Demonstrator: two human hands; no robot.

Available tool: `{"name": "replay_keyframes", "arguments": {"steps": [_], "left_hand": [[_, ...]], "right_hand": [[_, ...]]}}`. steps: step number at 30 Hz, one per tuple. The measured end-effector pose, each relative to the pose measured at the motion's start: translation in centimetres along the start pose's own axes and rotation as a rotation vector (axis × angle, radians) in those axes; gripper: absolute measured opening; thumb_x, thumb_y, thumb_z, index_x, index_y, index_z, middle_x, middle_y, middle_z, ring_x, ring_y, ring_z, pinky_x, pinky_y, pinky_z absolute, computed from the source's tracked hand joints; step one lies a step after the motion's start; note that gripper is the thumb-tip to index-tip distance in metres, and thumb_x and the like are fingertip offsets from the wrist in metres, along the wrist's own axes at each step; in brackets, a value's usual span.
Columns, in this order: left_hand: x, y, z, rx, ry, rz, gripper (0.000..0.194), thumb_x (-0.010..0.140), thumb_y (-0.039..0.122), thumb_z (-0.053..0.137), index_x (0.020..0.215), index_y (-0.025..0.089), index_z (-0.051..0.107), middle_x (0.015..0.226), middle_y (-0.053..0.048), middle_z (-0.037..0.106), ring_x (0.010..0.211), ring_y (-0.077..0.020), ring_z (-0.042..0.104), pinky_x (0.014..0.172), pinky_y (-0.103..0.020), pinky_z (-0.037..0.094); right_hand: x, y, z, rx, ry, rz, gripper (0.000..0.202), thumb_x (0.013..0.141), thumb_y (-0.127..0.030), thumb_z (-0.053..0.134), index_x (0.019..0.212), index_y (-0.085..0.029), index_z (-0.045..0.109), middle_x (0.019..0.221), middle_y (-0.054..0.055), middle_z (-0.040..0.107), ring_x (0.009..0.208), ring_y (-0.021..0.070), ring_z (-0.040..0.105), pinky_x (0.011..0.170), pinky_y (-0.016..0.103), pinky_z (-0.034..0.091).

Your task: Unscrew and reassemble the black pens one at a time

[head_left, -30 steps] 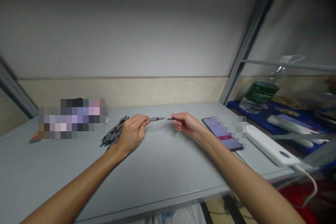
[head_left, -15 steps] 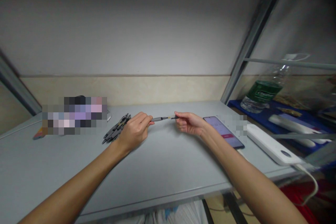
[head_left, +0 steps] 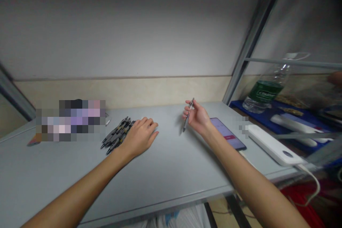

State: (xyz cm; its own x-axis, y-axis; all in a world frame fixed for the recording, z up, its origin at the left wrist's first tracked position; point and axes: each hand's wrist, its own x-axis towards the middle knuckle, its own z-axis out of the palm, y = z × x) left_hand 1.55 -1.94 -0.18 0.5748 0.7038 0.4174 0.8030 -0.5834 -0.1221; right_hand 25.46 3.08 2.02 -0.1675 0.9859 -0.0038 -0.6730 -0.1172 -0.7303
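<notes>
Between the fingers of my right hand [head_left: 197, 117] is a slim grey pen [head_left: 188, 114], tilted with its lower end toward the table. My left hand [head_left: 142, 135] is palm down beside a heap of grey and black pens [head_left: 117, 136]. Its fingers are spread and I see nothing held in them. The hand covers the right side of the heap, so I cannot tell whether it touches those pens.
A phone [head_left: 227, 134] lies right of my right hand, with a white power bank [head_left: 272, 145] and its cable beyond. A water bottle [head_left: 263, 94] stands on the blue shelf [head_left: 240, 106]. Blurred-out items [head_left: 71, 119] sit at the left back.
My left hand has let go of the pen and spread its fingers near the heap. The pen, level between both hands before, is now upright at a slant in my right hand.
</notes>
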Motion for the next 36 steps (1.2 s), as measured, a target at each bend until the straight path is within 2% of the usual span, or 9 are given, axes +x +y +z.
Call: {"name": "replay_keyframes", "arguments": {"steps": [5, 7, 10, 12, 16, 21, 26, 30, 36], "left_hand": [[-0.2, -1.2, 0.1, 0.088, -0.021, -0.224, 0.026, 0.087, 0.033, 0.043, 0.099, 0.019, 0.06, 0.101, -0.011, 0.056, 0.098, -0.0276, 0.046, 0.078, -0.04, 0.038], [-0.3, -1.6, 0.2, 0.121, -0.033, -0.305, 0.028, 0.087, 0.035, 0.042, 0.102, 0.018, 0.06, 0.105, -0.013, 0.054, 0.101, -0.0293, 0.045, 0.079, -0.041, 0.038], [-0.5, -2.0, 0.3, 0.141, -0.054, -0.381, 0.032, 0.086, 0.038, 0.042, 0.105, 0.018, 0.059, 0.108, -0.014, 0.053, 0.104, -0.0309, 0.043, 0.079, -0.043, 0.037], [-0.7, -2.2, 0.6, 0.107, -0.08, -0.384, 0.032, 0.086, 0.039, 0.042, 0.104, 0.019, 0.059, 0.108, -0.014, 0.053, 0.104, -0.0308, 0.043, 0.08, -0.043, 0.037], [-0.8, -2.4, 1.1, 0.037, -0.118, -0.369, 0.031, 0.085, 0.04, 0.043, 0.104, 0.021, 0.059, 0.107, -0.012, 0.054, 0.104, -0.0302, 0.043, 0.081, -0.044, 0.035], [-0.8, -2.3, 1.5, 0.052, -0.122, -0.38, 0.03, 0.084, 0.04, 0.045, 0.104, 0.021, 0.059, 0.108, -0.013, 0.054, 0.105, -0.031, 0.042, 0.082, -0.047, 0.032], [-0.8, -2.4, 1.5, 0.062, -0.101, -0.386, 0.029, 0.084, 0.039, 0.046, 0.103, 0.022, 0.059, 0.11, -0.013, 0.053, 0.106, -0.0317, 0.04, 0.083, -0.05, 0.03], [-0.8, -2.5, 1.4, 0.074, -0.098, -0.406, 0.031, 0.084, 0.039, 0.045, 0.105, 0.022, 0.059, 0.112, -0.014, 0.052, 0.107, -0.0321, 0.04, 0.085, -0.051, 0.029], [-0.7, -2.7, 1.3, 0.048, -0.08, -0.403, 0.03, 0.083, 0.038, 0.045, 0.104, 0.021, 0.06, 0.11, -0.013, 0.054, 0.106, -0.0313, 0.042, 0.085, -0.049, 0.031]], "right_hand": [[-0.5, -0.7, -0.6, 0.061, -0.062, 0.012, 0.049, 0.08, -0.062, 0.039, 0.056, -0.02, 0.038, 0.04, -0.008, 0.021, 0.034, 0.0076, 0.021, 0.033, 0.019, 0.018], [-0.6, -0.9, -0.7, 0.056, -0.056, 0.034, 0.051, 0.081, -0.06, 0.037, 0.05, -0.02, 0.029, 0.039, -0.008, 0.016, 0.034, 0.0072, 0.014, 0.032, 0.019, 0.014], [-0.8, -1.0, -0.4, 0.045, -0.066, 0.079, 0.047, 0.083, -0.049, 0.036, 0.047, -0.02, 0.023, 0.039, -0.008, 0.011, 0.035, 0.0073, 0.009, 0.032, 0.019, 0.009], [-1.0, -1.0, -0.1, 0.051, -0.078, 0.053, 0.046, 0.083, -0.049, 0.034, 0.048, -0.021, 0.023, 0.04, -0.007, 0.01, 0.036, 0.0077, 0.008, 0.031, 0.019, 0.009], [-1.1, -1.1, 0.1, 0.042, -0.107, -0.011, 0.05, 0.079, -0.061, 0.035, 0.05, -0.021, 0.027, 0.042, -0.008, 0.013, 0.037, 0.0077, 0.011, 0.031, 0.018, 0.014], [-1.1, -1.2, 0.0, 0.054, -0.128, 0.012, 0.044, 0.081, -0.047, 0.04, 0.049, -0.021, 0.024, 0.041, -0.008, 0.01, 0.036, 0.0073, 0.008, 0.03, 0.018, 0.011], [-1.1, -1.3, 0.2, 0.023, -0.178, 0.088, 0.05, 0.078, -0.059, 0.039, 0.05, -0.02, 0.026, 0.041, -0.008, 0.012, 0.038, 0.0072, 0.008, 0.031, 0.018, 0.012], [-1.1, -1.4, 0.1, -0.006, -0.177, 0.105, 0.044, 0.081, -0.047, 0.036, 0.049, -0.02, 0.022, 0.04, -0.008, 0.01, 0.038, 0.0077, 0.006, 0.031, 0.018, 0.011], [-1.2, -1.5, 0.1, -0.015, -0.216, 0.109, 0.046, 0.08, -0.053, 0.041, 0.051, -0.021, 0.025, 0.041, -0.008, 0.012, 0.037, 0.0071, 0.009, 0.031, 0.018, 0.013]]}}
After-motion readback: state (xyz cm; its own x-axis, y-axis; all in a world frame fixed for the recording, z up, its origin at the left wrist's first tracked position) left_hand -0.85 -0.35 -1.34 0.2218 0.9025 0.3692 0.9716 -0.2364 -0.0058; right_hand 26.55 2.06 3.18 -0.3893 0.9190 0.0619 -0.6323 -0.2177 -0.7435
